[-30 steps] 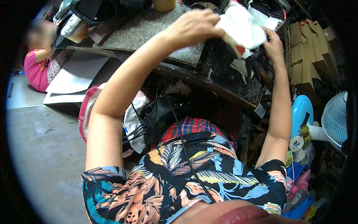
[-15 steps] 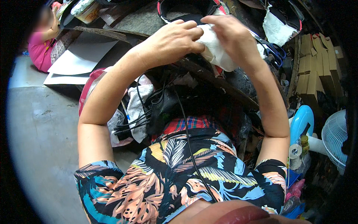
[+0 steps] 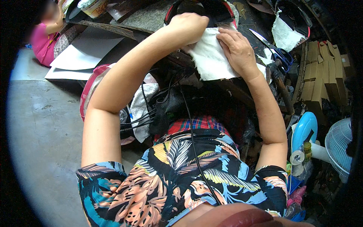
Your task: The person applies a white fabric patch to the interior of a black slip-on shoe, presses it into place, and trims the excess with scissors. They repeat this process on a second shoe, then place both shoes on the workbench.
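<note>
A white cloth [image 3: 211,56] with a frayed edge lies spread at the near edge of the workbench. My right hand [image 3: 239,51] rests on its right part, fingers stretched out flat and holding nothing. Just beyond the cloth's far left corner is my left hand [image 3: 189,28], curled into a fist and slightly blurred; what its fingers grip, if anything, is hidden. Behind both hands sits a curved black piece with red trim [image 3: 229,11], partly covered by the left hand. To the right of the cloth lie blue-handled scissors [image 3: 283,58], blades pointing away to the left.
Another black curved piece [image 3: 298,19] with a white cloth scrap [image 3: 285,33] lies far right. Cardboard pieces [image 3: 321,73], a blue round object [image 3: 305,126] and a white fan [image 3: 339,142] stand at right. White sheets [image 3: 81,56] and a seated person [image 3: 44,41] are at left.
The bunched white cloth has been spread flat over the bench edge. My right hand has come down flat onto it, while my left hand has curled up at its far left corner.
</note>
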Demonstrator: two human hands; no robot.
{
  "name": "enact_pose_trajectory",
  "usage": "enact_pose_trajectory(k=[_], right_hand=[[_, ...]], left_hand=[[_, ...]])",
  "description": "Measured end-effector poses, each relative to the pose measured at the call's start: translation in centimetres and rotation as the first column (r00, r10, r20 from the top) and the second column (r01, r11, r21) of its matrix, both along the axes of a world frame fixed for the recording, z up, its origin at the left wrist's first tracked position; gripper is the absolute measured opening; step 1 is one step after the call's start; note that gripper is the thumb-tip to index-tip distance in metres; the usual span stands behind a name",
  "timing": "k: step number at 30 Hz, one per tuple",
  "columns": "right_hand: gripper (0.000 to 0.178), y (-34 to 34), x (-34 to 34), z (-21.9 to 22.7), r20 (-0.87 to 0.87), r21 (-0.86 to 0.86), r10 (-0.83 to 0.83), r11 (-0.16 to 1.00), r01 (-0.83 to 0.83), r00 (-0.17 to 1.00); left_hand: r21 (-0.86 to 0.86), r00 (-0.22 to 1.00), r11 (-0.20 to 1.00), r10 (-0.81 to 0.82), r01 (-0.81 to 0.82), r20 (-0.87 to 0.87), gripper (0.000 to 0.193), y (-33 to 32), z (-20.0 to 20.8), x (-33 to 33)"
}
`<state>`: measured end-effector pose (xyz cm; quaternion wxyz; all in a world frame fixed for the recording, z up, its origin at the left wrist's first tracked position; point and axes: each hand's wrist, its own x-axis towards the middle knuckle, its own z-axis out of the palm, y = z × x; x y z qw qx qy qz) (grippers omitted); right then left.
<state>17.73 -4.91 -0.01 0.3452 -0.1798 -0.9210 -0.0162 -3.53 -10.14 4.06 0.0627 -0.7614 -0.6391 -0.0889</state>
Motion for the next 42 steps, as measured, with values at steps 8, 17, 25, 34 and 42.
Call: enact_pose_trajectory(k=[8, 17, 25, 34, 42], right_hand=[[0.032, -0.9, 0.3, 0.8, 0.070, 0.042, -0.015, 0.999, 0.012, 0.997], [0.054, -4.9, 4.2, 2.4, 0.295, -0.048, 0.179, 0.984, -0.172, 0.939], [0.033, -6.4, 4.6, 2.0, 0.119, -0.130, 0.237, 0.966, -0.221, 0.964], [0.024, -2.5, 2.1, 6.2, 0.084, -0.235, 0.209, 0.954, -0.185, 0.974], [0.017, -1.4, 1.1, 1.6, 0.074, -0.143, -0.204, 0.967, 0.213, 0.976]], left_hand=[[0.071, 0.943, 0.970, -0.245, 0.235, 0.226, 0.038, 4.5, -2.4, -0.1], [0.200, 0.905, 0.962, -0.248, 0.188, 0.345, 0.084, 1.7, -4.1, 0.0], [0.153, 0.890, 0.975, -0.209, 0.159, 0.405, 0.090, 1.6, -3.6, 0.7], [0.065, 0.926, 0.996, -0.080, 0.060, 0.370, 0.092, 2.4, -2.4, 1.4], [0.308, 0.845, 0.946, -0.245, 0.101, 0.476, 0.086, 2.0, -5.0, 0.4]])
